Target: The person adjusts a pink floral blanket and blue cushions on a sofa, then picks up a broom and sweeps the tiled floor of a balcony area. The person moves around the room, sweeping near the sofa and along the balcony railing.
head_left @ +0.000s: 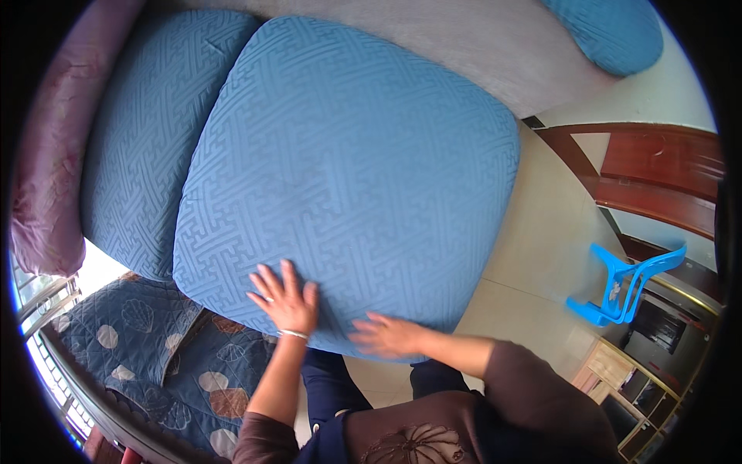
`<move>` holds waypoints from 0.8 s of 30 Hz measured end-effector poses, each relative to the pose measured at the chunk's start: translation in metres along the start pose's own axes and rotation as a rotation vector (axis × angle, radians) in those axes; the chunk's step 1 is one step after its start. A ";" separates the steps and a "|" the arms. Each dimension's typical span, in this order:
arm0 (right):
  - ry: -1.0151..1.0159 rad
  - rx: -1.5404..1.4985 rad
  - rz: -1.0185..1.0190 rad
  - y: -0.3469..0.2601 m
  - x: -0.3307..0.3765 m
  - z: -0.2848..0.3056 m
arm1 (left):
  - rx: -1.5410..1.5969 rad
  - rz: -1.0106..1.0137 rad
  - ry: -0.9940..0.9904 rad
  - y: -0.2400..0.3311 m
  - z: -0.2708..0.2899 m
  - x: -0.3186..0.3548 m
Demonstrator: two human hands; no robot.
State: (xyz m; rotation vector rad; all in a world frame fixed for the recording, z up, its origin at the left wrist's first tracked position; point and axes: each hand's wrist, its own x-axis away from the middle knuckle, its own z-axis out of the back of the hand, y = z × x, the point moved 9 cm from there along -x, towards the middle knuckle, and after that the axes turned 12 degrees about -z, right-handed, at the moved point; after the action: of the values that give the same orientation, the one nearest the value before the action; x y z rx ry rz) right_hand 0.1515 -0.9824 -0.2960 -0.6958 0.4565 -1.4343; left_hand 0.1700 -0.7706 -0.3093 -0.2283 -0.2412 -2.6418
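A large blue cushion (pixel 348 170) with a woven line pattern fills the middle of the view. Flat on its near edge rests my left hand (pixel 290 301), fingers spread, with a pale bracelet at the wrist. To its right, my right hand (pixel 390 335) is over the same near edge, fingers stretched out and slightly blurred. Whether the right palm touches the fabric I cannot tell. Neither hand holds anything. A second blue cushion (pixel 158 147) of matching cover lies against the big one's left side.
Pink fabric (pixel 58 155) borders the far left. A dark blue quilted cover (pixel 139 340) with leaf shapes lies at lower left. Grey sofa upholstery (pixel 464 46) runs behind, with another blue cushion (pixel 614 35). A bright blue plastic chair (pixel 630 282) and wooden furniture (pixel 657 166) stand right on the tiled floor (pixel 533 255).
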 end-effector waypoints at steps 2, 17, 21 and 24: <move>-0.323 -0.299 -0.019 -0.019 0.087 -0.025 | 0.106 -0.061 -0.175 0.066 -0.003 0.027; -0.109 0.306 -0.987 0.149 0.116 0.109 | -0.081 -0.098 -0.569 0.117 -0.030 0.049; -0.288 0.400 -1.014 0.145 0.109 0.109 | 0.030 -0.076 -0.537 0.109 -0.007 0.063; -0.273 0.426 -1.066 0.155 0.119 0.116 | 0.302 -0.164 -0.443 0.123 -0.007 0.093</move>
State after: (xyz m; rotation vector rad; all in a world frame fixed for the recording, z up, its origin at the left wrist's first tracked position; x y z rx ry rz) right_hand 0.3556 -1.0825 -0.3017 -0.7987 -0.5283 -2.2777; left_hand 0.1456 -0.9204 -0.2810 -0.7166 -0.8275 -2.6364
